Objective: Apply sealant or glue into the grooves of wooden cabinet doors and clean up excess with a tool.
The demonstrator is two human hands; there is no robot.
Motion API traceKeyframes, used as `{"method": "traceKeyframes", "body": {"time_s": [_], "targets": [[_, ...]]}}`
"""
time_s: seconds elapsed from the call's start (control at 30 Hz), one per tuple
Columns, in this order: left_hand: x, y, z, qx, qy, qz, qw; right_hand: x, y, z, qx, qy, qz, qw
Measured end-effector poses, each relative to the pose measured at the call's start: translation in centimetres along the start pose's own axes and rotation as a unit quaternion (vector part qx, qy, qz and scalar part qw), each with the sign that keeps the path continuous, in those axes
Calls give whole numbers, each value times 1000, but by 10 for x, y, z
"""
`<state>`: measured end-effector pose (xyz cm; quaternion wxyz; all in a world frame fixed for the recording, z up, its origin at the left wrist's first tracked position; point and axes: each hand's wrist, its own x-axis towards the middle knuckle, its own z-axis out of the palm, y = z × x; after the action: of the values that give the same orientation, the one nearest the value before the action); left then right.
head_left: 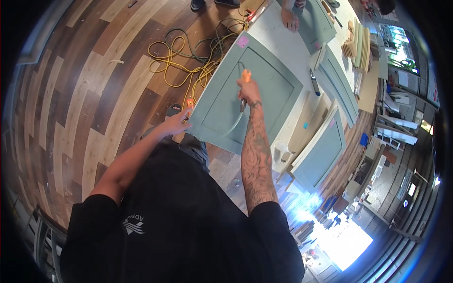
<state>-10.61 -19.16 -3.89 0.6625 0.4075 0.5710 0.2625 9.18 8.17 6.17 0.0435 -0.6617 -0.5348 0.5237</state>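
In my right hand (pixel 248 90) is an orange air blow gun (pixel 246 75). Its thin nozzle points away from me, low over a grey-green cabinet door (pixel 222 101) with a recessed middle. From the bottom of that fist a pale hose (pixel 234 123) curves back across the door. My left hand (pixel 177 123) grips the door's near left edge, close to its corner; part of the fingers is hidden. A pink sticky note (pixel 242 41) marks the door's far corner.
Yellow and dark cords (pixel 175 56) lie tangled on the wood-plank floor left of the door. Across the white table (pixel 269 29), another person's hand (pixel 290 20) rests beside a second grey-green panel (pixel 314 23). More panels (pixel 321 151) and stacked boards (pixel 361 45) stand to the right.
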Motion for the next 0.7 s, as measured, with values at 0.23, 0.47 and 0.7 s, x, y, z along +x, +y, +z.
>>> {"method": "traceKeyframes", "body": {"time_s": [0.23, 0.47, 0.7], "targets": [[-34, -31, -20, -167, 70, 9, 983, 67, -21, -1, 33, 44, -33, 998], [-76, -52, -45, -230, 173, -133, 949, 69, 15, -37, 44, 105, -11, 993], [-100, -53, -63, -211, 269, -196, 919, 55, 128, -151, 118, 240, 72, 961]]}}
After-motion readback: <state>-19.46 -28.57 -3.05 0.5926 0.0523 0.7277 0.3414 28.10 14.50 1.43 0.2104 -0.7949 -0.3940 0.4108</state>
